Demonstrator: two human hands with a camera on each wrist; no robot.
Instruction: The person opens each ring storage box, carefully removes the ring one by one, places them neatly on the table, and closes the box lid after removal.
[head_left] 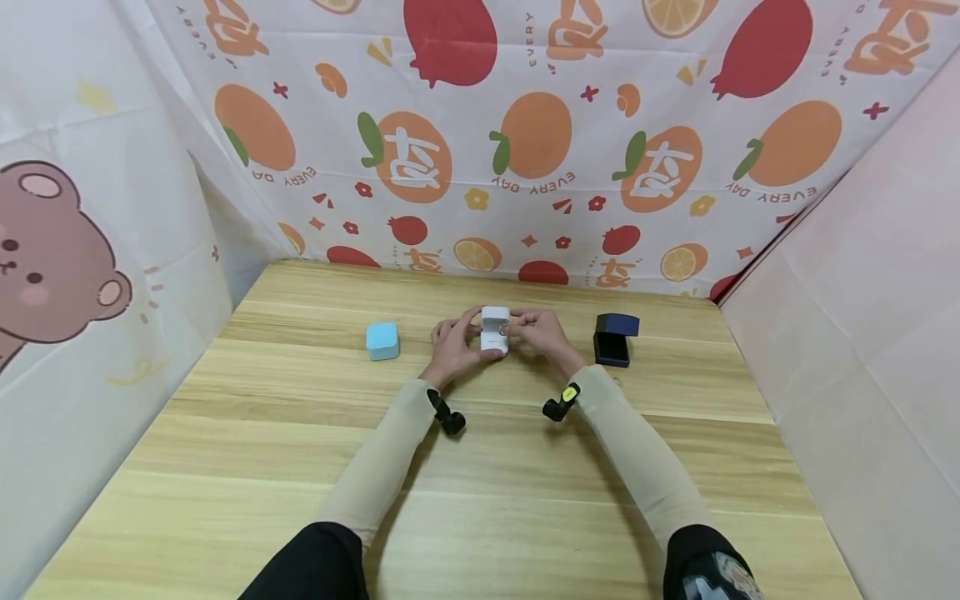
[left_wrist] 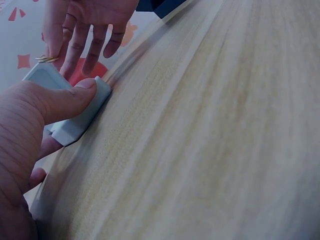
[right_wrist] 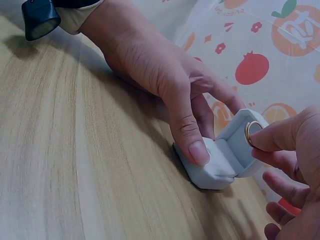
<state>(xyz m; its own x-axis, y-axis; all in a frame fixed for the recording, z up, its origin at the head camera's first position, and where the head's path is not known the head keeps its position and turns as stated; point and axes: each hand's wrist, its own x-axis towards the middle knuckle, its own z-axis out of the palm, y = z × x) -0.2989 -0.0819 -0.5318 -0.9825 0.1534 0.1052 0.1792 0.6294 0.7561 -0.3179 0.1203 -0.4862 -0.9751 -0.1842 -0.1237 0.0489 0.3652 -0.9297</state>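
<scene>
A white ring box stands on the table with its lid raised. My left hand grips it from the side; in the right wrist view the thumb presses on the base's front edge. Between thumb and forefinger, my right hand pinches a gold ring, held in front of the raised lid and above the base. The left wrist view shows the ring edge-on at the right fingertips, near the lid's upper edge. The remaining right fingers hang loosely spread.
On the wooden table, a light blue box with its lid down sits left of the hands. To the right stands a dark navy box, lid up. A fruit-print cloth rises behind the table's far edge.
</scene>
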